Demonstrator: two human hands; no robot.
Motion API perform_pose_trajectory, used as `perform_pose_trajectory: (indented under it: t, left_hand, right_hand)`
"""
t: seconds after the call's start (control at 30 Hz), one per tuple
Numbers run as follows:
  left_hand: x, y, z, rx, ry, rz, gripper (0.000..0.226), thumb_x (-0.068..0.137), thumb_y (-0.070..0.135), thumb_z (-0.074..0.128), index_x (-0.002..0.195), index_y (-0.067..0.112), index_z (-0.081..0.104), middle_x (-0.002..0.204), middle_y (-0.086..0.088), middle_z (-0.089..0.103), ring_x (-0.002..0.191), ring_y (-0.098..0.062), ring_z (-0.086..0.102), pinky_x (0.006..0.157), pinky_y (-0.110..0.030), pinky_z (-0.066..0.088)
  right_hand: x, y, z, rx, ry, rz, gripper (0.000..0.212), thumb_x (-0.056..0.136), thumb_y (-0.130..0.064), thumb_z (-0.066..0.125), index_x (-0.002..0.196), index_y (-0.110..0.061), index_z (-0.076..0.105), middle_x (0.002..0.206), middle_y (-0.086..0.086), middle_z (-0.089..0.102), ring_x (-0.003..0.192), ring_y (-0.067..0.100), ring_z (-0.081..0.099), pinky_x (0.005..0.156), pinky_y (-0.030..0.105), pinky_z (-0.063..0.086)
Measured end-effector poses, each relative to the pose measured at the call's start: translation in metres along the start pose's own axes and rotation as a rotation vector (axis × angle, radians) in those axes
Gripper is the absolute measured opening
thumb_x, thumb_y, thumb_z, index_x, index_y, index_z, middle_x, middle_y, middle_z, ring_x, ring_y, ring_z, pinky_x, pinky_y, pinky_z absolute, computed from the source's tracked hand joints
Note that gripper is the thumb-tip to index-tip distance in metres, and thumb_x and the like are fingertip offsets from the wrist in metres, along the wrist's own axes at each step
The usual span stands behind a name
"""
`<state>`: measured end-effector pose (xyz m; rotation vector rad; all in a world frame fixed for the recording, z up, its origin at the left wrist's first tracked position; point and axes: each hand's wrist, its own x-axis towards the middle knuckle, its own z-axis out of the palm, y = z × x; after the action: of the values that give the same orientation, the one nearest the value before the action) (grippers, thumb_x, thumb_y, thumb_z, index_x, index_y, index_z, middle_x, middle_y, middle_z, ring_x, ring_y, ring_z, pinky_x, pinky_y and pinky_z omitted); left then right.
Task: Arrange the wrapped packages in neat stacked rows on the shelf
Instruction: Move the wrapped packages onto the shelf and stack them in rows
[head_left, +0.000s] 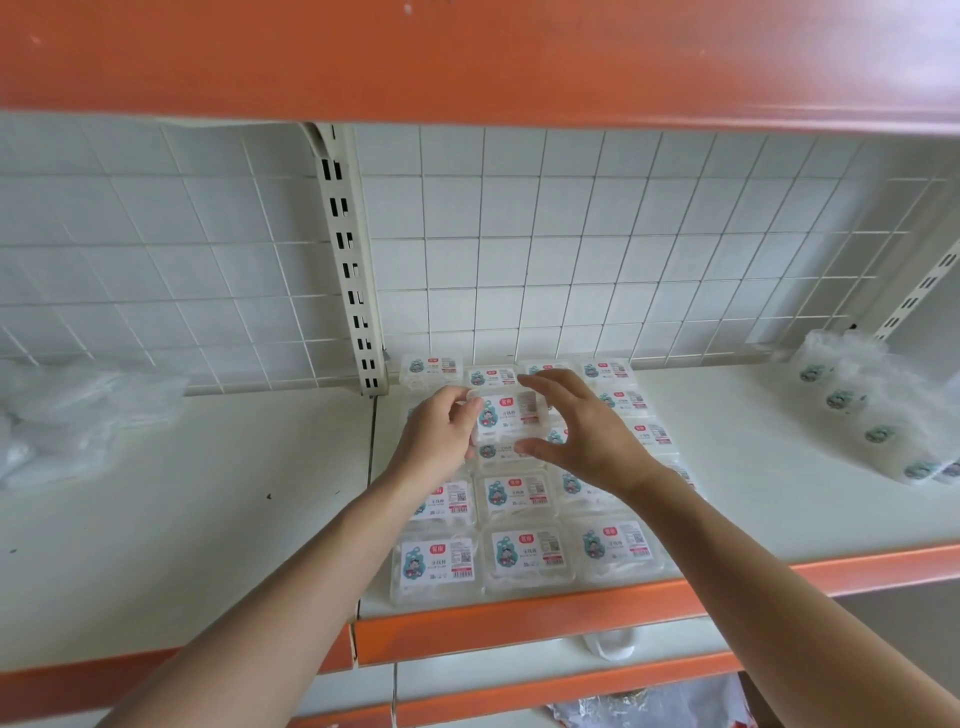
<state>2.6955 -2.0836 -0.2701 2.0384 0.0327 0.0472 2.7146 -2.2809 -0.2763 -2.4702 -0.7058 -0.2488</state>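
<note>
Left hand (441, 431) is gripping a wrapped package (506, 413) by its left edge, fingers curling over the edge; the grip is pinching the package. Right hand (582, 436) is reaching around the package's right side, with the fingers straight and fanned past the top edge and the thumb lying at the lower right corner. That grip is spread, and I cannot tell whether it is touching the wrap.

The package is being held label-up and roughly level over the middle of the laid rows (524, 553), toward the back of the shelf (208, 519). The rows are lying flat, edge to edge and labels up. The front row, three across, is sitting just behind the orange front lip (519, 618), and the back row is lying close to the wire grid panel (571, 234). Both forearms are covering part of the block.

At the right, well apart from the rows, a clear plastic bag (878, 410) is holding more of the same packages. At the left, crumpled plastic film (67, 415) is lying against the grid. A slotted upright post (348, 260) is standing between the two shelf sections. An orange shelf edge (467, 52) is running overhead.
</note>
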Motion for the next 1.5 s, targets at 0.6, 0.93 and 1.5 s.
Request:
perform_pose_trajectory:
  t: [0.6,0.93,1.5]
  left_hand:
    - [0.059,-0.034,-0.026,0.94,-0.182,0.127,0.053,0.103,0.035,0.032,0.153,0.02,0.021,0.158,-0.01,0.018,0.146,-0.029,0.014,0.117,-0.046,0.023]
    - [0.059,-0.037,-0.026,0.879,-0.182,0.138,0.054,0.103,0.034,0.035,0.153,0.02,0.022,0.158,-0.009,0.019,0.146,-0.028,0.012,0.116,-0.048,0.026]
    - [0.05,-0.026,-0.036,0.967,-0.057,0.105,0.058,0.101,0.048,0.03,0.152,0.022,0.018,0.158,-0.01,0.019,0.146,-0.03,0.01,0.115,-0.048,0.022]
  right_hand:
    - [0.069,0.011,0.04,-0.28,-0.064,0.27,0.039,0.095,-0.027,0.055,0.134,-0.024,0.052,0.142,0.003,0.045,0.127,0.024,0.045,0.099,0.04,0.045]
    - [0.077,0.01,0.045,-0.274,-0.079,0.294,0.041,0.098,-0.024,0.049,0.139,-0.025,0.048,0.145,0.004,0.043,0.131,0.025,0.041,0.103,0.039,0.041]
    - [0.081,-0.014,0.04,-0.429,-0.159,0.162,0.059,0.098,-0.049,0.039,0.151,-0.028,0.021,0.158,0.001,0.022,0.146,0.021,0.017,0.119,0.05,0.017]
